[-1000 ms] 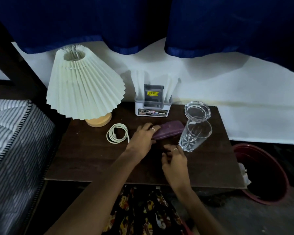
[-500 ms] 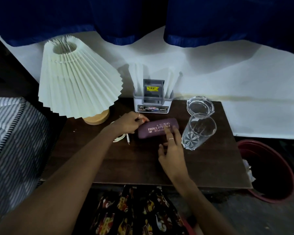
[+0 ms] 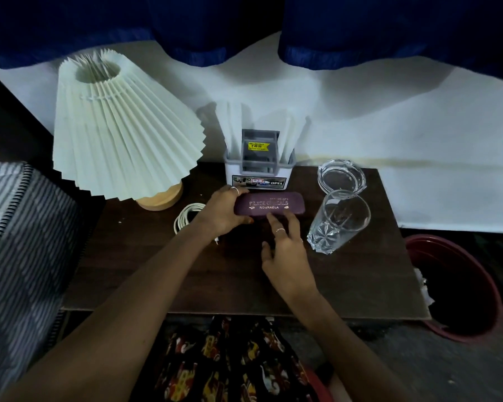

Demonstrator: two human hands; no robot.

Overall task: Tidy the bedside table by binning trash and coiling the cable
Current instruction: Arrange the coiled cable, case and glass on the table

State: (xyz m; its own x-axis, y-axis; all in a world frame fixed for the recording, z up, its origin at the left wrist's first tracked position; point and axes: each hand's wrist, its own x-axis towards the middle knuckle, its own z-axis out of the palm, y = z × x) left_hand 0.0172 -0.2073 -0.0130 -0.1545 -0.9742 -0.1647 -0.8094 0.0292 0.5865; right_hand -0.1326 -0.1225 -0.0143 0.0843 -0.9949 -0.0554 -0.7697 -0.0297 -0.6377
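A purple case (image 3: 269, 205) lettered "ROURKELA" is gripped at its end by the left hand (image 3: 222, 210); the right hand (image 3: 285, 248) is spread open, empty, fingertips touching the case; "OPEL" is read on the holder (image 3: 259, 181).

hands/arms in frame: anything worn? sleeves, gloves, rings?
Both forearms are bare: no sleeves, gloves or watch visible. The left hand wears a thin silvery ring; the right hand wears a similar thin ring. No other markings are visible.

Left hand (image 3: 219, 211) curls in a closed grip; right hand (image 3: 285, 250) lies flat, fingers spread.
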